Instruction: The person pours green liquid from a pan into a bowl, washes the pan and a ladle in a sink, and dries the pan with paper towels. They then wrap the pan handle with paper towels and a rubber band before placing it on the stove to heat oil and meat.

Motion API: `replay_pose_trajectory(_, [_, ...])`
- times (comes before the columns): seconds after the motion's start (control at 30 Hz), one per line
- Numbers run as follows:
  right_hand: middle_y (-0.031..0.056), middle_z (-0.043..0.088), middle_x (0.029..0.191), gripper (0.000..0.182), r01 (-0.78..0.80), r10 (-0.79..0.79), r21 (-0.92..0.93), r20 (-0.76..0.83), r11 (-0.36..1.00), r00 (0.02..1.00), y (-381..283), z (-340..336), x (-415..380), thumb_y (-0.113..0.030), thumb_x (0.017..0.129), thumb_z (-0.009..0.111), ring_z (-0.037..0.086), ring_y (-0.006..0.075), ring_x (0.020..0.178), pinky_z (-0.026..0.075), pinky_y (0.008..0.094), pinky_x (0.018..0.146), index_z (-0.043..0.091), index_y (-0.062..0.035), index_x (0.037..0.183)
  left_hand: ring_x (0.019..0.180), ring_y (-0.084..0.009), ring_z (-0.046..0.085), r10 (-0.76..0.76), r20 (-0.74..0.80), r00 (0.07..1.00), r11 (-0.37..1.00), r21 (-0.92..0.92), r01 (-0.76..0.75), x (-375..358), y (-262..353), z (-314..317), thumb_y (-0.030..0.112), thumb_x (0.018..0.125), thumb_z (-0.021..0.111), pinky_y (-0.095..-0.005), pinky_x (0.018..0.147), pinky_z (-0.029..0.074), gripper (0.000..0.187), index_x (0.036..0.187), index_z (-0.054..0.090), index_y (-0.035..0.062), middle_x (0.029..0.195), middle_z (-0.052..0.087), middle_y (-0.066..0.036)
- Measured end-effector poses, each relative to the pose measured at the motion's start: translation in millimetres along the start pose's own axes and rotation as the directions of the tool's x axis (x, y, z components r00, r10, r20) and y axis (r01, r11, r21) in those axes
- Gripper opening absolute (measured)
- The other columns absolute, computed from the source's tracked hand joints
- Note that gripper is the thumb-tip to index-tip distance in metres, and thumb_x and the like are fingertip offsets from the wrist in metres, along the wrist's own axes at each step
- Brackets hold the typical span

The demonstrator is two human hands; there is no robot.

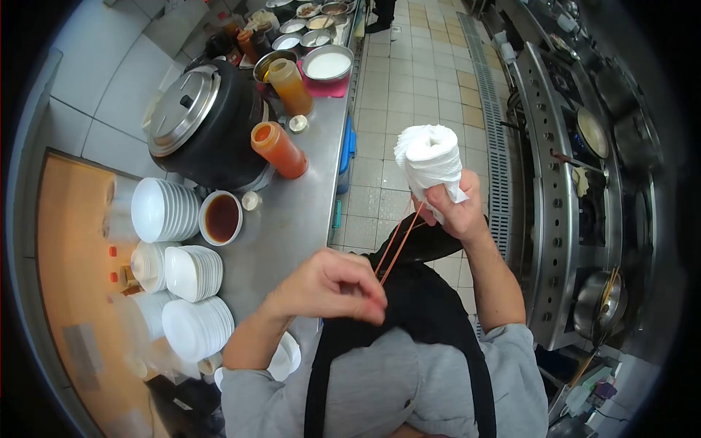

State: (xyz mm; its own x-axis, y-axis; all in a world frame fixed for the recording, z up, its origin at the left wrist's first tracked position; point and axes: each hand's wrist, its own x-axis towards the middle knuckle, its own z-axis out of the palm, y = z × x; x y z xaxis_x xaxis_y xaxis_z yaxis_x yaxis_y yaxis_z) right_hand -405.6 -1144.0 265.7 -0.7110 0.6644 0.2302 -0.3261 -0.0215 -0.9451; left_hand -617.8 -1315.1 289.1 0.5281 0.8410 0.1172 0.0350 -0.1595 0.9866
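Observation:
My right hand point(458, 206) is closed round the lower part of a white paper towel roll point(431, 150), held upright over the floor, with a loose flap hanging by my thumb. An orange-brown rubber band point(398, 244) is stretched taut from below the roll to my left hand point(339, 286). The fingers of my left hand are closed in a pinch on the band, in front of my black apron point(416, 299). Part of the band is hidden behind my fingers.
The steel counter point(292, 212) on the left bears a black soup warmer point(212, 124), an orange sauce bottle point(280, 150), a bowl of dark liquid point(221, 219) and stacked white bowls point(191, 328). A stove point(544, 219) with pans stands right, beyond the tiled floor point(380, 146).

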Motion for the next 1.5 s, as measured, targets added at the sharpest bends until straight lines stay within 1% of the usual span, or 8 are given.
replay_pose_trajectory(0.1, [0.0056, 0.065, 0.075, 0.017, -0.012, 0.015, -0.101, 0.029, 0.995, 0.999, -4.6, 9.5, -5.1, -0.006, 0.09, 0.068, 0.057, 0.0081, 0.057, 0.044, 0.0245, 0.052, 0.065, 0.004, 0.104, 0.08, -0.0206, 0.074, -0.041, -0.186, 0.982, 0.513, -0.847, -0.139, -3.2, 7.6, 10.5, 0.049, 0.086, 0.076, -0.0233, 0.06, 0.06, 0.089, 0.148, 0.039, -0.0027, 0.12, 0.065, -0.017])
replay_pose_trajectory(0.23, [0.0081, 0.069, 0.082, 0.025, 0.32, -0.263, -0.409, 0.189, 0.855, 0.946, -10.4, 25.8, 6.8, -0.001, 0.081, 0.075, 0.067, 0.0139, 0.07, 0.052, 0.0289, 0.063, 0.069, 0.0037, 0.105, 0.094, -0.0302, 0.073, -0.097, -0.381, 0.919, 0.179, -0.915, -0.36, 5.9, 10.3, 4.1, 0.084, 0.07, 0.056, -0.0263, 0.06, 0.062, 0.134, 0.157, 0.002, -0.002, 0.162, 0.02, -0.023])
replay_pose_trajectory(0.33, [0.0109, 0.071, 0.086, 0.031, 0.288, -0.191, -0.433, 0.254, 0.854, 0.948, -5.9, 26.0, 7.6, 0.002, 0.077, 0.076, 0.071, 0.0211, 0.078, 0.053, 0.0324, 0.07, 0.069, 0.0016, 0.107, 0.097, -0.0319, 0.072, -0.152, -0.338, 0.929, 0.369, -0.891, -0.264, -4.8, 16.9, -15.5, 0.071, 0.077, 0.068, -0.0268, 0.058, 0.062, 0.125, 0.158, 0.006, -0.0016, 0.16, 0.023, -0.024])
replay_pose_trajectory(0.47, [0.0126, 0.071, 0.087, 0.03, 0.18, -0.018, -0.475, 0.325, 0.861, 0.946, 0.5, 40.8, 10.7, 0.0, 0.075, 0.073, 0.072, 0.028, 0.078, 0.054, 0.0339, 0.072, 0.07, -0.001, 0.105, 0.096, -0.0302, 0.073, -0.358, -0.277, 0.892, 0.857, -0.476, 0.196, -5.0, 45.3, -47.1, 0.035, 0.082, 0.085, -0.0258, 0.062, 0.06, 0.102, 0.155, 0.025, -0.0027, 0.148, 0.046, -0.021])
replay_pose_trajectory(0.7, [0.0165, 0.069, 0.085, 0.026, 0.133, 0.123, -0.57, 0.389, 0.811, 0.913, 6.7, 57.7, 23.9, -0.006, 0.078, 0.067, 0.068, 0.0388, 0.078, 0.054, 0.0415, 0.071, 0.065, -0.0023, 0.104, 0.08, -0.0207, 0.072, -0.378, -0.299, 0.877, 0.687, 0.545, 0.481, 25.3, 75.1, -72.4, 0.039, 0.062, 0.095, -0.0299, 0.073, 0.056, 0.086, 0.128, 0.061, -0.0052, 0.106, 0.072, -0.013])
replay_pose_trajectory(1.13, [0.0204, 0.068, 0.081, 0.022, 0.072, 0.192, -0.647, 0.328, 0.759, 0.925, 14.1, 11.6, 22.1, -0.008, 0.077, 0.066, 0.067, 0.0415, 0.077, 0.053, 0.0455, 0.068, 0.063, -0.0011, 0.098, 0.103, -0.0267, 0.069, -0.186, -0.184, 0.965, 0.844, 0.474, 0.253, 80.4, 49.8, -83.4, 0.045, 0.058, 0.096, -0.0342, 0.088, 0.054, 0.093, 0.125, 0.06, -0.0076, 0.117, 0.068, -0.018])
replay_pose_trajectory(1.3, [0.0184, 0.069, 0.083, 0.026, 0.047, 0.266, -0.697, 0.333, 0.715, 0.904, 27.8, -33.2, 28.4, -0.009, 0.076, 0.067, 0.067, 0.0407, 0.079, 0.053, 0.0414, 0.069, 0.066, -0.0042, 0.101, 0.106, -0.0333, 0.066, -0.706, -0.142, 0.693, 0.142, 0.932, 0.334, 159.9, 38.9, -50.6, 0.033, 0.063, 0.09, -0.0424, 0.075, 0.056, 0.062, 0.105, 0.058, 0.0004, 0.102, 0.067, -0.016])
replay_pose_trajectory(1.5, [0.0152, 0.071, 0.079, 0.019, -0.017, 0.118, -0.516, 0.163, 0.856, 0.98, 23.8, -120.3, 52.6, -0.021, 0.077, 0.077, 0.069, 0.0292, 0.072, 0.054, 0.04, 0.068, 0.071, -0.0051, 0.087, 0.095, -0.0242, 0.067, -0.254, -0.112, 0.961, -0.244, 0.969, 0.048, 256.7, 6.0, -30.9, 0.019, 0.074, 0.08, -0.0314, 0.07, 0.056, 0.023, 0.089, 0.068, 0.0071, 0.096, 0.068, -0.009])
